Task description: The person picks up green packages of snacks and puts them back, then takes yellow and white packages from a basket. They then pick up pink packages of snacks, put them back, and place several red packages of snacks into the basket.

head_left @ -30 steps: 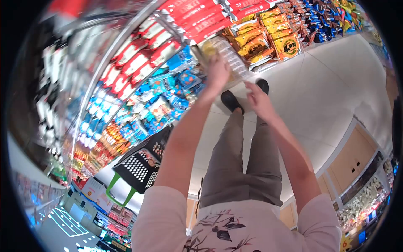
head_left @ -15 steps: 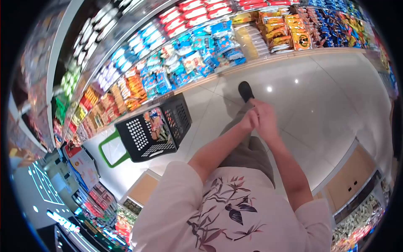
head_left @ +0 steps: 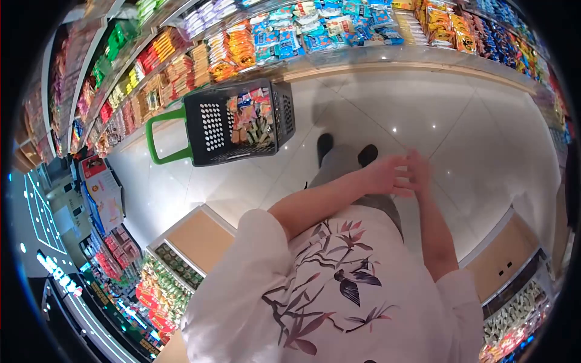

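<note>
In the head view, my left hand [head_left: 386, 176] reaches across in front of my body with its fingers stretched out and apart. My right hand [head_left: 419, 174], slightly blurred, is up against the left fingertips, fingers loosely extended. Neither hand shows anything held. To the left on the floor is a black shopping basket [head_left: 212, 130] with round holes in its wall and a green handle [head_left: 154, 144]. Small colourful snack packets [head_left: 253, 114] lie inside it. Both hands are well apart from the basket.
Shelves of packaged snacks [head_left: 321, 33] curve along the far side, with a pale ledge [head_left: 387, 57] below. Wooden-panelled display units stand at near left [head_left: 196, 239] and near right [head_left: 507, 257]. My dark shoes [head_left: 367, 155] stand on the tiled floor [head_left: 472, 133]. A poster stand [head_left: 100, 190] is at far left.
My hands have parted from a clasp, and the fingers have spread. The view has shifted, so the shelves sit higher and more of the packets in the basket show. Both shoes are now visible.
</note>
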The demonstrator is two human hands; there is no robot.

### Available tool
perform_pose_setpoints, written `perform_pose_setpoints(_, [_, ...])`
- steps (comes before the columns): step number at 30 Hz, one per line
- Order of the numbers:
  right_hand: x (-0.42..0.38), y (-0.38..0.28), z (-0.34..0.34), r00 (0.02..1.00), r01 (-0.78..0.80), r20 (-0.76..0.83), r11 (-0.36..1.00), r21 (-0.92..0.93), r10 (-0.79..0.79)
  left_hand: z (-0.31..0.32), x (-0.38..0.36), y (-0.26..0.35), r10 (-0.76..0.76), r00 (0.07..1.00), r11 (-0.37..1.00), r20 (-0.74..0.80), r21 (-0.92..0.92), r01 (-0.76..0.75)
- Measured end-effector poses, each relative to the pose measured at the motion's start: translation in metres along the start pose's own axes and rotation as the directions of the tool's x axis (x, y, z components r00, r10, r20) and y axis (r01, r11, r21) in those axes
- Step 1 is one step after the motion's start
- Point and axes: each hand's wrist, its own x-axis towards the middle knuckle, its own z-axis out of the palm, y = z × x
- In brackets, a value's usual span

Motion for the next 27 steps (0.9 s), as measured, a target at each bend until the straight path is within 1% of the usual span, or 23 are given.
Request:
perform_pose_setpoints(1, [-0.007,-0.004,-0.001,1.0,0.029,-0.001,1.0,0.005,-0.029,-0.01,-0.013,-0.001,0.018,0.987,0.999,0.161,-0.045,-0.011])
perform_pose_setpoints(2, [-0.014,-0.011,0.003,0.998,-0.009,-0.061,1.0,0.021,0.01,-0.019,-0.025,-0.001,0.069,0.992,0.998,0.105,0.009,-0.07])
perform_pose_setpoints(4, [-0.017,-0.062,-0.027,0.978,-0.085,-0.184,0.995,0.052,0.093,-0.036,-0.046,0.006,0.174,0.985,0.977,0.012,0.126,-0.174])
perform_pose_setpoints(5, [-0.015,-0.097,-0.04,0.976,-0.03,-0.209,0.992,0.124,0.055,-0.053,-0.054,0.008,0.225,0.972,0.97,-0.068,0.11,-0.217])
perform_pose_setpoints(7, [-0.016,-0.19,-0.057,0.967,0.084,-0.254,0.962,0.26,-0.015,-0.106,-0.067,0.006,0.311,0.923,0.951,-0.229,0.075,-0.301])
perform_pose_setpoints(8, [-0.015,-0.24,-0.06,0.958,0.197,-0.256,0.949,0.247,-0.132,-0.142,-0.072,0.006,0.381,0.924,0.921,-0.016,0.091,-0.378])
perform_pose_setpoints(9, [-0.017,-0.288,-0.052,0.937,0.303,-0.252,0.923,0.237,-0.243,-0.182,-0.078,0.006,0.431,0.881,0.887,0.192,0.089,-0.453])
perform_pose_setpoints(11, [-0.027,-0.366,-0.007,0.852,0.495,-0.277,0.856,0.151,-0.445,-0.212,-0.121,0.01,0.435,0.849,0.884,0.3,0.034,-0.465])
perform_pose_setpoints(12, [-0.028,-0.402,0.022,0.798,0.587,-0.277,0.794,0.158,-0.535,-0.206,-0.163,0.015,0.397,0.895,0.915,0.205,-0.008,-0.404])
perform_pose_setpoints(13, [-0.03,-0.436,0.053,0.738,0.668,-0.278,0.725,0.17,-0.615,-0.214,-0.203,0.019,0.374,0.91,0.926,0.179,-0.025,-0.376])
perform_pose_setpoints(14, [-0.03,-0.468,0.08,0.725,0.687,-0.256,0.698,0.202,-0.64,-0.222,-0.244,0.023,0.351,0.924,0.936,0.153,-0.043,-0.348])
perform_pose_setpoints(16, [-0.036,-0.522,0.124,0.703,0.707,-0.193,0.647,0.285,-0.684,-0.252,-0.315,0.022,0.36,0.903,0.932,0.235,-0.04,-0.361])
perform_pose_setpoints(17, [-0.038,-0.541,0.141,0.73,0.676,-0.154,0.671,0.304,-0.665,-0.278,-0.334,0.022,0.301,0.954,0.954,0.007,-0.004,-0.301])
perform_pose_setpoints(19, [-0.037,-0.576,0.172,0.783,0.608,-0.107,0.72,0.334,-0.612,-0.345,-0.353,-0.002,0.466,0.871,0.884,0.157,-0.119,-0.452])
perform_pose_setpoints(20, [-0.043,-0.585,0.182,0.847,0.517,-0.07,0.786,0.34,-0.527,-0.361,-0.366,-0.016,0.536,0.814,0.843,0.222,-0.183,-0.506])
perform_pose_setpoints(21, [-0.046,-0.584,0.187,0.898,0.425,-0.036,0.842,0.334,-0.439,-0.295,-0.427,0.01,0.283,0.957,0.925,0.069,-0.282,-0.254])
perform_pose_setpoints(22, [-0.047,-0.578,0.186,0.937,0.332,-0.004,0.889,0.317,-0.348,-0.282,-0.452,0.017,0.198,0.98,0.953,0.014,-0.236,-0.189])
perform_pose_setpoints(23, [-0.05,-0.569,0.182,0.952,0.244,0.146,0.954,0.172,-0.27,-0.275,-0.468,0.019,0.114,0.992,0.973,-0.045,-0.197,-0.121])
perform_pose_setpoints(24, [-0.056,-0.559,0.177,0.965,0.16,0.188,0.979,0.129,-0.183,-0.272,-0.479,0.022,0.036,0.994,0.985,-0.108,-0.163,-0.054])
perform_pose_setpoints(26, [-0.063,-0.538,0.171,0.966,0.011,0.257,0.999,0.039,-0.02,-0.273,-0.489,0.042,0.002,0.998,1.0,-0.057,-0.022,-0.004])
perform_pose_setpoints(27, [-0.067,-0.531,0.164,0.964,0.011,0.265,0.999,0.04,-0.021,-0.279,-0.495,0.047,-0.02,0.999,0.999,-0.044,0.036,0.022])
